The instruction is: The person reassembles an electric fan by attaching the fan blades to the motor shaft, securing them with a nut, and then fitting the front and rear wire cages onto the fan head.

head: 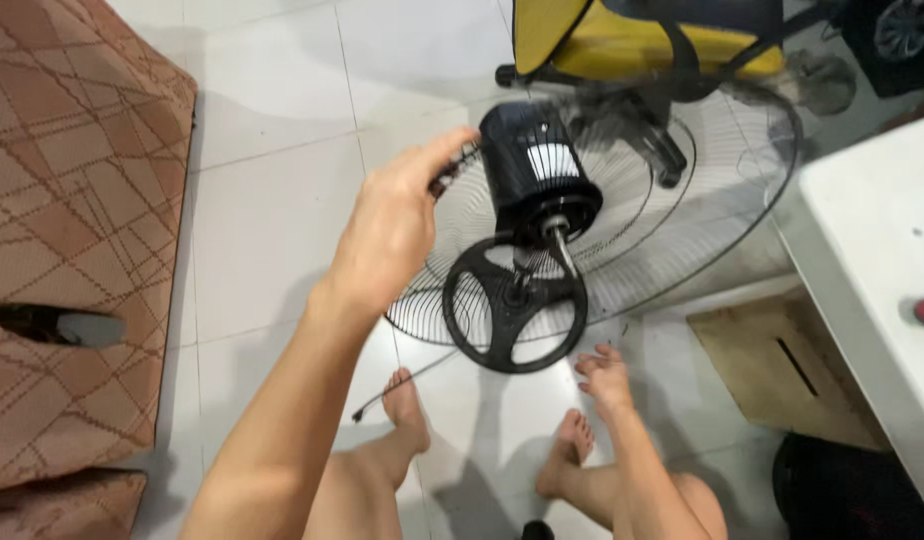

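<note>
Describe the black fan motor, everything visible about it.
The fan motor is a black, roughly cylindrical plastic-looking housing with a pale vented band on its side and a metal shaft poking out below. It sits tilted at the centre of a round wire grille, above a black spoked ring. The left hand reaches to its left side, fingertips at the grille beside it; actual contact is unclear. The right hand hangs below, apart.

The scene is evenly and brightly lit from above, and a soft glare is thrown off the glossy white floor tiles (pixel 272 230), with faint shadows cast under the legs and beside the brown patterned cushion (pixel 72 230). Motion blur is seen on the wire fan guard (pixel 672 200) and the black motor housing (pixel 534 170), while the left hand (pixel 387 235) is rendered fairly sharp. The white worktop (pixel 872 240) at the right edge is slightly overexposed.
</note>
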